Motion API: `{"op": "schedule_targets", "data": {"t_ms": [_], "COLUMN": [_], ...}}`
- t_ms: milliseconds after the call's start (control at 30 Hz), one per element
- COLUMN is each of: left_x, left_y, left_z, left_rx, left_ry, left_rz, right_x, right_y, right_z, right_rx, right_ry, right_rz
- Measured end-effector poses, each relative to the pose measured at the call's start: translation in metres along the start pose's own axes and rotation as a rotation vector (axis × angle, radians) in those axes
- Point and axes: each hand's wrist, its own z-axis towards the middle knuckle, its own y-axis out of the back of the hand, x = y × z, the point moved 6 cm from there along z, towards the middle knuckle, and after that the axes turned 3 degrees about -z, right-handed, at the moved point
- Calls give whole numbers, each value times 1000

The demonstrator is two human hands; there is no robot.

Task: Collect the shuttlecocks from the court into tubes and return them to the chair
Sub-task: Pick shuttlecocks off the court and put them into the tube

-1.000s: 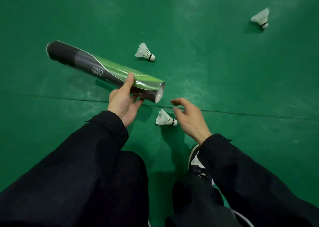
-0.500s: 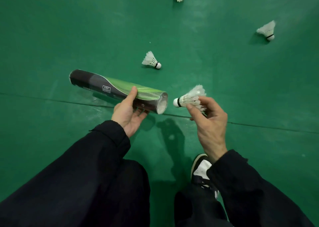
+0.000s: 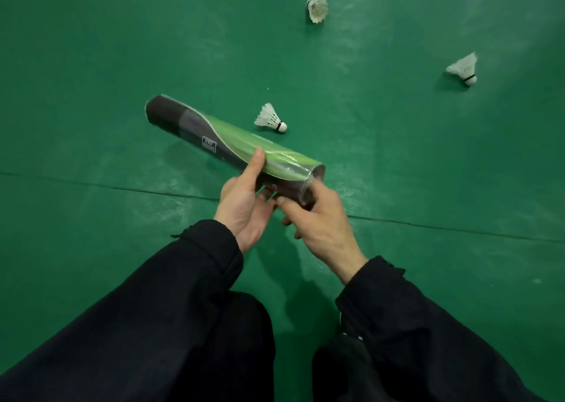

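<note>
Feeding the tube at its open mouth

Left hand [image 3: 244, 209] grips the tube [image 3: 232, 144] level, steadying it; right hand [image 3: 318, 218] curls at its mouth, contents hidden; nearest shuttlecock [image 3: 270, 118] lies just beyond the tube, two farther off.

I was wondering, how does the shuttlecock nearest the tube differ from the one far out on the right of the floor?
The shuttlecock nearest the tube lies on its side with its cork to the right and feathers to the left; the far right shuttlecock tilts with its cork toward the lower right and feathers up-left. The first looks sharp, the second blurred. The first lies just beyond the tube, the second well clear of it. Both are white-feathered, with a dark band at the cork, on the green floor.
</note>
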Motion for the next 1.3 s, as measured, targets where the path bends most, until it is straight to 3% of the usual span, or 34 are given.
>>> {"op": "schedule_targets", "data": {"t_ms": [33,100,300,400,533,633,700,833,933,1100,1167,1200,1300], "left_x": [-4,-10,-43,-67,-81,-67,-64,-79,-87,-92,-96,-98,-106], "left_y": [-1,-3,-15,-17,-15,-19,-12,31,53,59,59,59,55], "left_z": [-1,-6,-38,-48,-27,7,37,91,108,119,118,116,109], "left_rx": [-12,-35,31,43,-7,-17,-107,-331,-395,-434,-431,-425,-395], "left_ry": [4,17,-24,-49,-36,1,-21,-75,-56,-44,-38,-35,-41], "left_rz": [-56,-125,-122,-124,-202,-163,-169,-247,-213,-172,-175,-181,-244], "right_x": [6,17,82,109,111,80,60,22,-19,-50,-46,-36,13], "right_y": [9,14,-2,-6,0,-16,-22,-7,-15,-70,-68,-59,-8], "right_z": [-2,-2,18,17,43,77,102,163,221,288,296,295,260], "right_rx": [-98,-98,479,619,460,594,618,256,120,418,399,332,14], "right_ry": [83,170,-45,-106,20,-13,-41,-75,0,411,479,443,241], "right_rz": [-28,-153,-231,-172,-173,-178,-110,44,-381,-1161,-1328,-1241,-421]}}
